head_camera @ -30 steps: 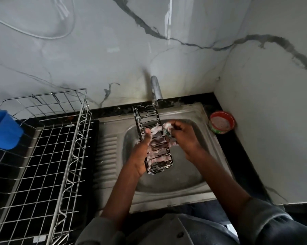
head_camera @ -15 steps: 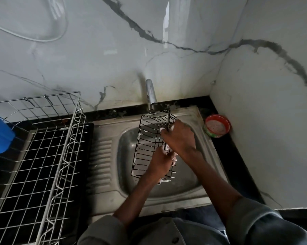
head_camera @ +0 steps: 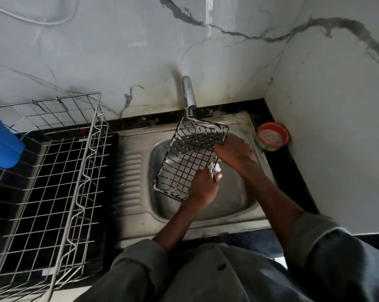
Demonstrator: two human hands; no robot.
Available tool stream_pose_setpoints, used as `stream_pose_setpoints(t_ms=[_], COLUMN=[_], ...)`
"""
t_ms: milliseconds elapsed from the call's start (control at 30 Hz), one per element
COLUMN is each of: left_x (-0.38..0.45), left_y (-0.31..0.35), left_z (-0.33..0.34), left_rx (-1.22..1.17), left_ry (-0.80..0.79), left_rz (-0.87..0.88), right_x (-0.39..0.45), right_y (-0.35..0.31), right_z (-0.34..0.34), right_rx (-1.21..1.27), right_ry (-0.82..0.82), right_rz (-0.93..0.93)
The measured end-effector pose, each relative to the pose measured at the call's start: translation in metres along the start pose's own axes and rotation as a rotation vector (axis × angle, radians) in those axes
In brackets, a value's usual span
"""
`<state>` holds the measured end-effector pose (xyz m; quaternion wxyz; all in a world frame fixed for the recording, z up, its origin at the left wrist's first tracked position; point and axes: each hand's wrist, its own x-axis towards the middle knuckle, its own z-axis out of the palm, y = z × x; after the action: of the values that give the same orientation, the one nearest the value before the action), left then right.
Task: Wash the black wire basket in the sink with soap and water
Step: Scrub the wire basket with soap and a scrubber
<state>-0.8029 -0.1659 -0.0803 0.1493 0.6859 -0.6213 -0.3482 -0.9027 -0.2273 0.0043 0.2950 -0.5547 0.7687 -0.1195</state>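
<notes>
Both hands (head_camera: 202,187) hold the sudsy black wire basket (head_camera: 190,159); no writing legible.

Blue container (head_camera: 3,143) cut off left.

Black wire basket (head_camera: 189,158) now turned open-side up, right hand (head_camera: 234,152) on its far edge.

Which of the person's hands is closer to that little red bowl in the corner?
The right hand. It grips the black wire basket at its right edge, just left of the red bowl. The left hand is lower, farther from it.
</notes>
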Motion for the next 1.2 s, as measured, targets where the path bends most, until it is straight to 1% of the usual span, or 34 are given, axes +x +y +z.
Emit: stream_pose_setpoints(t_ms=[133,200,233,333,367,400,433,467,500,533,567,633,667,700,733,800,867,900,1000,1033,1067,1133,1200], left_x=[0.004,-0.001,-0.004,-0.015,-0.017,-0.018,-0.015,-0.012,-0.004,0.002,0.005,0.012,0.013,0.01,0.007,0.004,0.009,0.011,0.013,0.012,0.013,0.013,0.013], left_y=[-0.004,-0.004,-0.004,-0.005,-0.007,-0.011,-0.019,-0.027,-0.038,-0.046,-0.049,-0.053,-0.055,-0.05,-0.043,-0.033,-0.022,-0.016,0.0,0.005,0.008,0.014,0.019], left_z=[-0.002,-0.008,-0.017,-0.058,-0.075,-0.092,-0.103,-0.112,-0.116,-0.118,-0.117,-0.104,-0.097,-0.094,-0.092,-0.09,-0.092,-0.093,-0.095,-0.096,-0.093,-0.091,-0.086], left_rx=[-0.004,-0.007,-0.036,-0.279,-0.384,-0.495,-0.572,-0.603,-0.612,-0.624,-0.677,-0.895,-0.985,-1.037,-1.063,-1.101,-1.14,-1.142,-1.142,-1.165,-1.198,-1.275,-1.353], left_ry=[-0.015,-0.058,-0.108,-0.34,-0.326,-0.205,0.042,0.32,0.514,0.582,0.476,0.156,0.036,-0.026,-0.027,0.037,0.081,0.111,0.232,0.25,0.266,0.272,0.236], left_rz=[0.041,0.087,0.121,0.16,0.144,0.149,0.174,0.168,0.125,0.101,0.049,-0.11,-0.143,-0.155,-0.167,-0.182,-0.226,-0.256,-0.348,-0.379,-0.415,-0.486,-0.504], right_x=[0.0,0.002,0.004,0.007,0.008,0.008,0.008,0.006,0.004,0.002,0.0,0.0,0.001,0.004,0.007,0.017,0.027,0.031,0.02,0.013,0.005,-0.008,-0.01], right_y=[-0.002,-0.002,-0.002,-0.001,0.0,0.001,0.001,0.0,-0.002,-0.004,-0.008,-0.012,-0.015,-0.017,-0.018,-0.017,-0.01,-0.004,0.0,-0.001,-0.005,-0.016,-0.025], right_z=[0.0,-0.005,-0.008,-0.015,-0.018,-0.02,-0.021,-0.023,-0.024,-0.024,-0.024,-0.025,-0.027,-0.03,-0.034,-0.038,-0.039,-0.039,-0.041,-0.04,-0.036,-0.022,-0.008], right_rx=[-0.044,-0.076,-0.093,-0.09,-0.091,-0.093,-0.09,-0.086,-0.094,-0.116,-0.145,-0.211,-0.23,-0.239,-0.241,-0.203,-0.122,-0.075,0.153,0.244,0.291,0.307,0.307], right_ry=[0.025,0.007,-0.004,0.004,0.005,0.007,0.005,-0.007,-0.013,-0.027,-0.052,-0.106,-0.137,-0.164,-0.193,-0.24,-0.233,-0.201,0.076,0.113,0.091,0.006,0.024], right_rz=[-0.002,-0.013,-0.012,0.001,0.0,-0.004,-0.002,-0.004,-0.014,-0.034,-0.064,-0.129,-0.151,-0.173,-0.181,-0.189,-0.171,-0.172,-0.208,-0.217,-0.229,-0.268,-0.305])
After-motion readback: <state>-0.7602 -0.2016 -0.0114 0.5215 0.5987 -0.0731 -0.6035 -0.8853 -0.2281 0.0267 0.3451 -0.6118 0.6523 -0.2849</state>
